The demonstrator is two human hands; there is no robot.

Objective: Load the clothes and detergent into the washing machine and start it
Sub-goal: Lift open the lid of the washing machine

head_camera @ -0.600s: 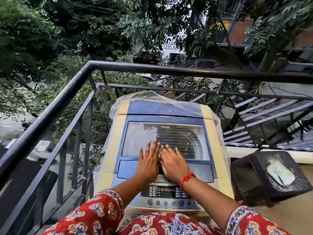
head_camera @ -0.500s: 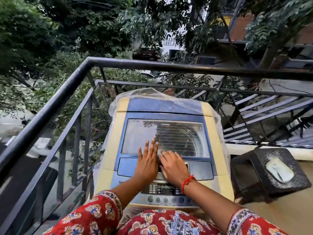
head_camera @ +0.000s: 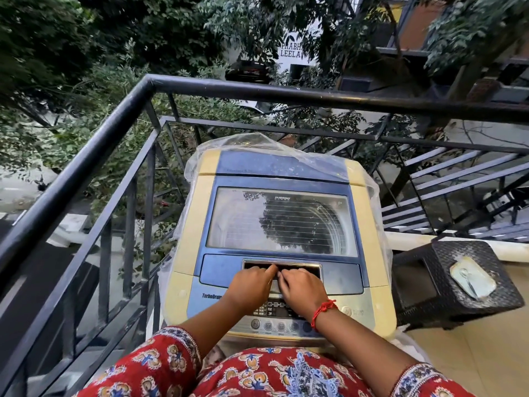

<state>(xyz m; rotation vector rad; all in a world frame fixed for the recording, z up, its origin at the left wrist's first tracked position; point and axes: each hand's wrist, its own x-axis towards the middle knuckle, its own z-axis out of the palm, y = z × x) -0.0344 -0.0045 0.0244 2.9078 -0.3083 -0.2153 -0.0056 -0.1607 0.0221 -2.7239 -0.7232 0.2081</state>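
Both hands are sliding back off the glass: left hand and right hand are now curling fingers into the dark recessed lid handle of the blue-and-cream top-loading washing machine by the balcony railing, probably getting purchase for lifting the closed lid. Clothes and detergent aren't showing.

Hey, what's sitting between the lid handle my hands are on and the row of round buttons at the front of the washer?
In the head view, the dark display panel, partly covered by both hands.
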